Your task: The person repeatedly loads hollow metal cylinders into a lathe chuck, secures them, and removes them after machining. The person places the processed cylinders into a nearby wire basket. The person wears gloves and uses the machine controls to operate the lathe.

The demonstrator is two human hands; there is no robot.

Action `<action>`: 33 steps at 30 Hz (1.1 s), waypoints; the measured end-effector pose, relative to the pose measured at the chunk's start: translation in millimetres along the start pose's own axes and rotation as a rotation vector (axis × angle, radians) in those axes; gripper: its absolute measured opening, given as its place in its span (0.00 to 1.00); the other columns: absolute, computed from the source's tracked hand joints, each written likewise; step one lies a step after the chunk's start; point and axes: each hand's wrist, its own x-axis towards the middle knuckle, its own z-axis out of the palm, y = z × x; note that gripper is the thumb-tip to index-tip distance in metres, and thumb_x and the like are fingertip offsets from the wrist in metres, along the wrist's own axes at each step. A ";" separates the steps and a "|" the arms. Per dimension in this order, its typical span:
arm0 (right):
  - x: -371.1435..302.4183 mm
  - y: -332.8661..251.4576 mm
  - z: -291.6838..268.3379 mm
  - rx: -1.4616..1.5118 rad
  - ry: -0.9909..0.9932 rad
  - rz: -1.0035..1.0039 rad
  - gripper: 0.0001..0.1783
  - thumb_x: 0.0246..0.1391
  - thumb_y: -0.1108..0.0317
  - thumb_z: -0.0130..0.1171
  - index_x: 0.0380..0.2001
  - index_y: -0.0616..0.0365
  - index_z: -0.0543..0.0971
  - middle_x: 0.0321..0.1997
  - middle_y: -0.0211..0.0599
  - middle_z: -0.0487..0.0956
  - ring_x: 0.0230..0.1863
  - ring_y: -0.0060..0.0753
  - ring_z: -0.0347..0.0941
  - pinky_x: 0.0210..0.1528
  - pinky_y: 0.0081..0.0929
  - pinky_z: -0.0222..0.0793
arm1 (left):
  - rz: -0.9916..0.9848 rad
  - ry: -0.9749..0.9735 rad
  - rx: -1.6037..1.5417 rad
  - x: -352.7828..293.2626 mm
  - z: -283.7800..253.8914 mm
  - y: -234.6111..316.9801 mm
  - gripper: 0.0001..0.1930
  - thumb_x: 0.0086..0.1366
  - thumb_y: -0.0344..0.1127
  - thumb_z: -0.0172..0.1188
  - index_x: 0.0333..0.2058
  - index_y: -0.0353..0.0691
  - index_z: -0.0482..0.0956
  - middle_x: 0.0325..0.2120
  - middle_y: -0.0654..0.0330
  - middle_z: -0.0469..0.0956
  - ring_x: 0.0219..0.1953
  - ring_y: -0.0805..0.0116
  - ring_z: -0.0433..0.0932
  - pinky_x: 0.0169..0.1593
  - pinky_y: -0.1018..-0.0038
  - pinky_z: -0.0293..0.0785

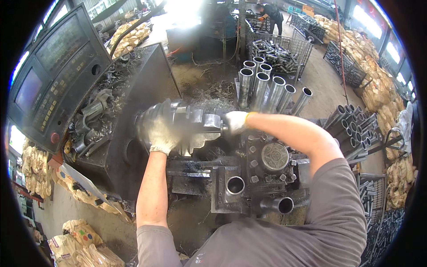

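My left hand, in a pale work glove, rests against the left side of a lathe chuck. Its fingers are blurred, so their grip is unclear. Stepped metal jaws stick out of the chuck toward the right. At the jaws' right end is my right hand, gloved with a yellow cuff. Its fingers are curled round something small that the glove hides. Below the right forearm sits a tool post with square-headed bolts. Nearer to me, a short metal tube stands upright on the carriage.
A control panel leans in at left beside a chip-covered headstock. Polished tubes stand behind my right arm; darker tubes are stacked farther right. A person bends by wire bins at the back. Sacks lie lower left.
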 end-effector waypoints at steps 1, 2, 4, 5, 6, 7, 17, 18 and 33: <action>12.0 49.0 11.5 0.196 -0.236 -0.093 0.31 0.49 0.49 0.80 0.47 0.64 0.89 0.52 0.48 0.89 0.44 0.46 0.89 0.46 0.44 0.86 | 0.045 0.036 -0.013 2.7 4.8 0.2 0.39 0.54 0.37 0.69 0.67 0.36 0.73 0.58 0.39 0.80 0.64 0.38 0.76 0.71 0.48 0.68; 14.5 47.9 2.7 0.371 -0.395 -0.052 0.31 0.52 0.50 0.79 0.50 0.63 0.88 0.52 0.46 0.89 0.44 0.44 0.88 0.45 0.43 0.86 | 0.032 0.037 -0.011 -3.0 5.8 -6.0 0.39 0.54 0.37 0.69 0.67 0.36 0.73 0.58 0.39 0.80 0.64 0.38 0.76 0.71 0.48 0.68; 8.4 47.6 -20.5 0.686 -0.682 0.131 0.30 0.58 0.52 0.76 0.56 0.62 0.85 0.54 0.43 0.88 0.46 0.40 0.87 0.43 0.39 0.85 | 0.027 0.046 -0.018 -9.1 9.0 -13.3 0.39 0.55 0.37 0.68 0.68 0.37 0.73 0.58 0.40 0.80 0.64 0.38 0.76 0.71 0.48 0.68; -2.2 3.9 -45.4 0.496 -0.573 0.127 0.31 0.56 0.50 0.77 0.54 0.63 0.86 0.50 0.42 0.88 0.43 0.38 0.85 0.42 0.37 0.82 | 0.004 0.033 0.006 -14.7 8.9 -18.8 0.39 0.55 0.37 0.68 0.68 0.37 0.73 0.58 0.40 0.80 0.64 0.38 0.76 0.71 0.48 0.68; -21.4 -45.4 -68.0 0.315 -0.456 0.126 0.31 0.55 0.48 0.78 0.52 0.63 0.87 0.46 0.42 0.89 0.40 0.36 0.84 0.42 0.36 0.80 | -0.013 0.020 0.021 -18.9 5.2 -20.8 0.38 0.56 0.37 0.68 0.68 0.38 0.74 0.58 0.41 0.80 0.64 0.38 0.76 0.71 0.48 0.68; -22.0 -49.8 -53.5 0.196 -0.317 0.121 0.34 0.50 0.41 0.78 0.42 0.64 0.89 0.39 0.41 0.88 0.36 0.35 0.80 0.43 0.38 0.76 | 0.000 0.019 0.019 -14.1 3.5 -16.8 0.38 0.56 0.38 0.68 0.68 0.38 0.74 0.58 0.41 0.80 0.64 0.39 0.76 0.71 0.48 0.68; -161.8 -60.5 -99.2 -0.612 0.385 0.204 0.17 0.37 0.64 0.74 0.33 0.58 0.88 0.33 0.52 0.88 0.38 0.55 0.88 0.39 0.47 0.83 | 0.042 0.069 -0.075 -7.0 10.1 -12.9 0.36 0.58 0.41 0.67 0.67 0.41 0.75 0.59 0.42 0.81 0.63 0.41 0.77 0.71 0.49 0.67; -183.7 -86.6 -100.3 -0.574 0.550 0.129 0.17 0.41 0.66 0.71 0.36 0.62 0.84 0.33 0.54 0.87 0.35 0.57 0.87 0.37 0.48 0.83 | 0.047 0.052 -0.111 -7.6 3.1 -13.5 0.37 0.59 0.43 0.68 0.68 0.41 0.74 0.58 0.42 0.81 0.63 0.41 0.77 0.71 0.50 0.67; -240.2 -237.1 243.6 0.706 0.080 0.460 0.36 0.48 0.38 0.73 0.42 0.64 0.89 0.36 0.57 0.89 0.41 0.51 0.88 0.47 0.44 0.82 | -1.386 -0.501 -1.907 -316.0 -23.8 127.4 0.20 0.69 0.37 0.70 0.57 0.42 0.77 0.48 0.57 0.83 0.48 0.57 0.85 0.50 0.54 0.83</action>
